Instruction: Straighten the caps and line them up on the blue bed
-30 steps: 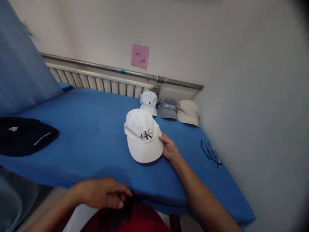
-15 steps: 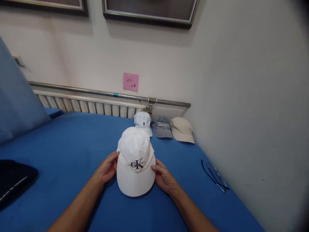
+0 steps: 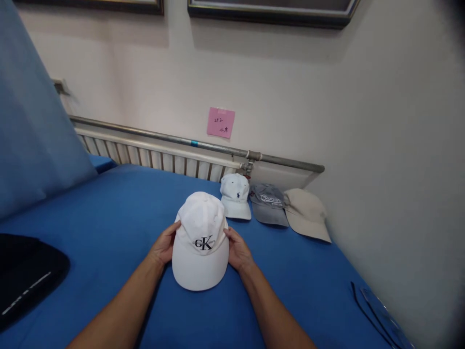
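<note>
As it likely flexes, our left hand and right hand pinch the CK baseball cap at 2 sides.

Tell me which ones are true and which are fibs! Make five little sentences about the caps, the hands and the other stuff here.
1. The left hand and right hand both hold the white cap. True.
2. The dark cap is at the picture's right edge. False: it is at the left edge.
3. The grey cap sits between the pale cap and the beige cap. True.
4. The note on the wall is green. False: it is pink.
5. The white cap's letters are red. False: they are black.
</note>
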A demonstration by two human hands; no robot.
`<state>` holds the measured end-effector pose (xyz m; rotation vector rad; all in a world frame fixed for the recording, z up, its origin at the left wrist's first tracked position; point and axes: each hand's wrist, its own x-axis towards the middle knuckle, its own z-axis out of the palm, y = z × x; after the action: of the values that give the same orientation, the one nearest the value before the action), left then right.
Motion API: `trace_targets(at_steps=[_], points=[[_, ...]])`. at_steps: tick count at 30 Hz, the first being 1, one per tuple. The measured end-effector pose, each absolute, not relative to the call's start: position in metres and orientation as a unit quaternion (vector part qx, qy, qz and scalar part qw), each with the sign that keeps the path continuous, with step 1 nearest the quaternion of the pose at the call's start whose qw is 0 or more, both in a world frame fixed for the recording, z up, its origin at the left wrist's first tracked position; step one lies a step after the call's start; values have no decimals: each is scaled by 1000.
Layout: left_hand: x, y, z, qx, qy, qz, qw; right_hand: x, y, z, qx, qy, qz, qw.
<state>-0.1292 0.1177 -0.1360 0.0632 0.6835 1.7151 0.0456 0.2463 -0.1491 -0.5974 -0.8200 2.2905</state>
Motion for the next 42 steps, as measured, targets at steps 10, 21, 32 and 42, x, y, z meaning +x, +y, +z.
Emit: trace_targets(at_steps=[10, 21, 32, 42], points=[[-136, 144, -135, 30, 275, 716, 640, 43, 262, -142, -250, -265, 870, 333], [-135, 134, -134, 68, 288, 742, 601, 44, 263, -141, -253, -253, 883, 305], [-140, 138, -139, 4, 346, 697, 629, 47, 260, -134, -219, -269, 887, 305], [-135, 136, -134, 30, 388, 674, 628, 49, 258, -134, -192, -264, 905, 274]])
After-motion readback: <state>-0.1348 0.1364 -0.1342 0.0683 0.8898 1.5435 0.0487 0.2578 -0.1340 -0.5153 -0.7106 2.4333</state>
